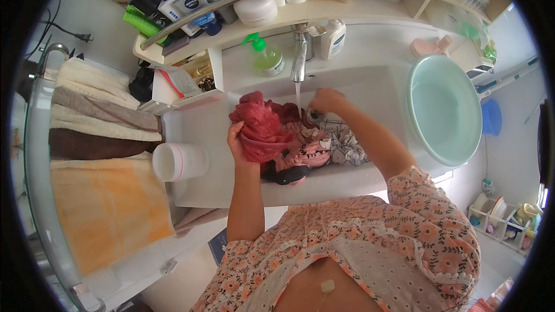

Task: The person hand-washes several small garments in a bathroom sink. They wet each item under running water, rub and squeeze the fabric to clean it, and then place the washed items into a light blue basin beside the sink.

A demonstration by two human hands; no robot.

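My left hand [236, 141] grips a wet red garment [264, 128], bunched up above the left part of the white sink [373, 80]. My right hand [327, 100] is curled just right of the running water; its fingertips are hidden, so I cannot tell if it holds anything. Just below it shows a round metal piece [315, 117], perhaps the drain stopper. Water falls from the chrome faucet [299, 58] onto the heap. Below lie a pink printed garment [310, 151], a black cloth [288, 175] and a white checked cloth [347, 143], all wet and crumpled.
A pale green basin [446, 112] rests on the right counter. A white cup [167, 162] lies tipped at the left. Behind stand a green soap pump [266, 58] and a white bottle [334, 41], under a shelf [303, 13] of toiletries. Towels [112, 208] hang left.
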